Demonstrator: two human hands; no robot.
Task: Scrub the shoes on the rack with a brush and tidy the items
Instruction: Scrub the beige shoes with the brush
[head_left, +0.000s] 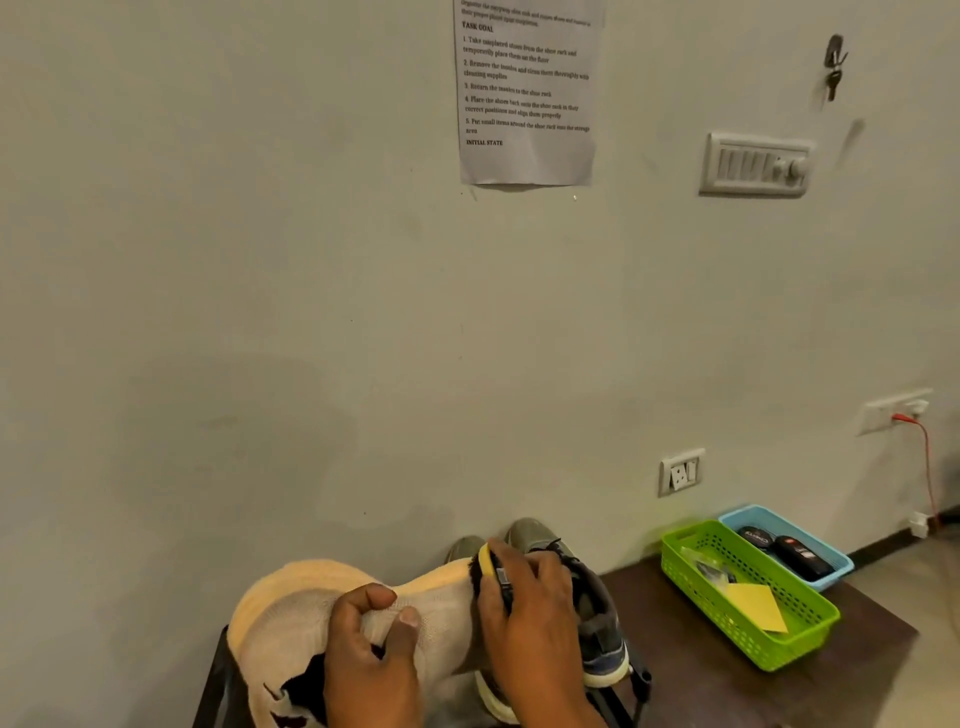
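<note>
A cream knit shoe with black markings is held up at the bottom centre. My left hand pinches its knit upper between thumb and fingers. My right hand grips a brush with a yellow back and dark bristles, pressed against the shoe's upper. Behind my right hand a grey shoe with a blue and white sole stands on the rack, and the toes of two olive shoes show against the wall.
A dark brown surface to the right carries a green basket with a yellow cloth and a small packet, and a blue basket with dark polish tins. Wall sockets, a red cable and a taped instruction sheet are on the wall.
</note>
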